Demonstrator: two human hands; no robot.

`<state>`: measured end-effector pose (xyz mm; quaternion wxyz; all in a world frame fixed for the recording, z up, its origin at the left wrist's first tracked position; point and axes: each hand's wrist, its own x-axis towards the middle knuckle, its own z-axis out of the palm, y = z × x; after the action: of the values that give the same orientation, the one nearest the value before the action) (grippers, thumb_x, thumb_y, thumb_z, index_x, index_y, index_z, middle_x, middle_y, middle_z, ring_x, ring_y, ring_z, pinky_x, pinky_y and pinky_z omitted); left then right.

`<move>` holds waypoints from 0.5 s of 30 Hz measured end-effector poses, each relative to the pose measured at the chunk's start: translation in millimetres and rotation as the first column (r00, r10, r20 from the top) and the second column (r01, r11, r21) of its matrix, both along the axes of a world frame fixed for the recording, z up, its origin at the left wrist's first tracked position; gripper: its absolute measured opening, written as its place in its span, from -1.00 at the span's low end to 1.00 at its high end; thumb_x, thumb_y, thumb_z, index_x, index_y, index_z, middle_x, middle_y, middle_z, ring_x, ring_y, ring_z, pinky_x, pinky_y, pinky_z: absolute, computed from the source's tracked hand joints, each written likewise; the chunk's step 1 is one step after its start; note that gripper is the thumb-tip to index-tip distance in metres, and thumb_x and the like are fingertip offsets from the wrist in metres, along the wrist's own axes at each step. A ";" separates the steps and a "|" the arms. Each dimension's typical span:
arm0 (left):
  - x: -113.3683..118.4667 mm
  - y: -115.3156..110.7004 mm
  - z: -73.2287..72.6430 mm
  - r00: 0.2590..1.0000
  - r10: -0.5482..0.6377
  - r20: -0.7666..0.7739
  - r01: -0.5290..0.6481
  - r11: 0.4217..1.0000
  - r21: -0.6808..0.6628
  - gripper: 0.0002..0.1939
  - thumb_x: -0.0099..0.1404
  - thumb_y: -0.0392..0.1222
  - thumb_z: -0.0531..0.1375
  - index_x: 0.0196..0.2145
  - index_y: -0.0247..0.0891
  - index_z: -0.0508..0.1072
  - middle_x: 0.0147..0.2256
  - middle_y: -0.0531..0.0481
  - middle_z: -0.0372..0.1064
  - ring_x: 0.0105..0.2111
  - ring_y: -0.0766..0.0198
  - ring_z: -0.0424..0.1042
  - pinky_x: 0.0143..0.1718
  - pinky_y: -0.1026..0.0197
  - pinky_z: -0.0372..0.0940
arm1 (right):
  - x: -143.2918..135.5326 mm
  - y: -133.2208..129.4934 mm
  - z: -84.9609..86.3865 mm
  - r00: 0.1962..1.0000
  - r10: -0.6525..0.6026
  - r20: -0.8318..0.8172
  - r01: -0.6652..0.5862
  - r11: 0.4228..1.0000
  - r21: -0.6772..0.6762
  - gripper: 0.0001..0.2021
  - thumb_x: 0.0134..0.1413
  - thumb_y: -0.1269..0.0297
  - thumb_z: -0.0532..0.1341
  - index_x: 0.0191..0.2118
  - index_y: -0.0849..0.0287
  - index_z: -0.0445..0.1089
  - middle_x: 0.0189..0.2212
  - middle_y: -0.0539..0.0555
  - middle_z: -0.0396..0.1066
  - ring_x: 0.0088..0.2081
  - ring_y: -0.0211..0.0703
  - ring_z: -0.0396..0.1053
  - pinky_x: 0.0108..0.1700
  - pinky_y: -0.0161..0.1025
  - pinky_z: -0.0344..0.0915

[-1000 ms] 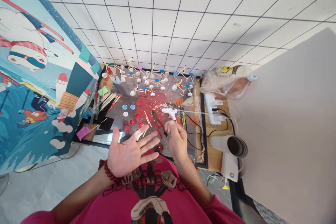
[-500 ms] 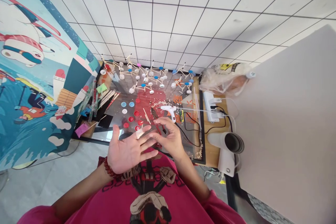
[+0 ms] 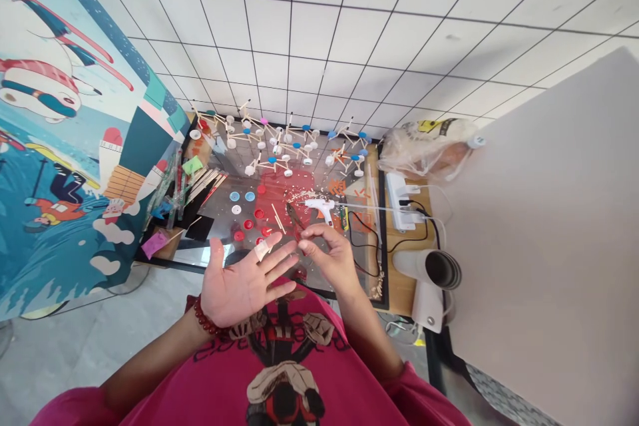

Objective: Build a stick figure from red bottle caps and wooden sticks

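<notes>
Left hand (image 3: pixel 239 289), lower centre: open, palm up. Right hand (image 3: pixel 332 259) beside it, fingers curled, grip unclear. Glue gun (image 3: pixel 322 207) just above.

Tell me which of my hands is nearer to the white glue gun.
Right. Your right hand is just on your side of the glue gun; your left hand, open, is farther off leftward.

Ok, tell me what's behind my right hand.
Past the fingertips of your right hand, pliers show, their handles partly covered. Whatever lies behind the palm is hidden.
</notes>
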<state>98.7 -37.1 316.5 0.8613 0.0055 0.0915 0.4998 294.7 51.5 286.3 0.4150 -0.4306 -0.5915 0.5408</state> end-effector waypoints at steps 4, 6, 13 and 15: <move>-0.2 -0.7 -1.9 1.000 -0.021 0.002 0.021 0.999 -0.047 0.04 0.17 0.58 -0.21 0.36 -0.21 0.10 0.39 -0.19 -0.06 0.42 -0.08 -0.48 0.33 -0.33 -0.41 | -8.7 -8.1 7.5 0.997 0.075 0.017 -0.075 0.996 0.044 -0.73 -0.05 0.17 0.46 -0.20 0.07 0.51 -0.29 0.04 0.51 -0.26 -0.14 0.43 -0.15 -0.19 0.38; -0.6 -1.4 -3.2 0.999 -0.041 0.018 0.042 0.997 -0.063 0.03 0.20 0.55 -0.21 0.34 -0.27 0.13 0.35 -0.21 0.04 0.42 -0.10 -0.47 0.33 -0.34 -0.40 | -12.9 -8.8 10.6 0.996 0.080 0.034 -0.083 0.992 0.097 -0.76 0.02 0.20 0.42 -0.15 0.06 0.52 -0.23 0.07 0.52 -0.21 -0.13 0.46 -0.12 -0.18 0.39; -1.7 -4.0 -6.1 0.998 -0.058 0.033 0.061 0.994 -0.091 0.07 0.19 0.57 -0.22 0.33 -0.34 0.15 0.35 -0.25 0.03 0.42 -0.13 -0.49 0.33 -0.37 -0.38 | -17.4 -3.7 12.4 0.985 0.160 0.062 -0.168 0.972 0.167 -0.91 0.18 0.27 0.29 -0.27 0.02 0.58 -0.33 0.05 0.58 -0.25 -0.11 0.51 -0.09 -0.09 0.39; -2.1 -4.2 -6.5 0.998 -0.057 0.032 0.060 0.994 -0.089 0.09 0.18 0.58 -0.22 0.33 -0.35 0.15 0.36 -0.25 0.02 0.42 -0.14 -0.50 0.33 -0.37 -0.39 | -17.5 -3.6 10.2 0.985 0.154 0.077 -0.165 0.972 0.167 -0.88 0.19 0.28 0.27 -0.28 0.02 0.59 -0.34 0.04 0.58 -0.26 -0.10 0.51 -0.07 -0.06 0.37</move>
<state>96.5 -41.3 310.0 0.8761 -0.0379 0.1008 0.4699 277.2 47.9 296.4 0.3871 -0.3610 -0.6816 0.5052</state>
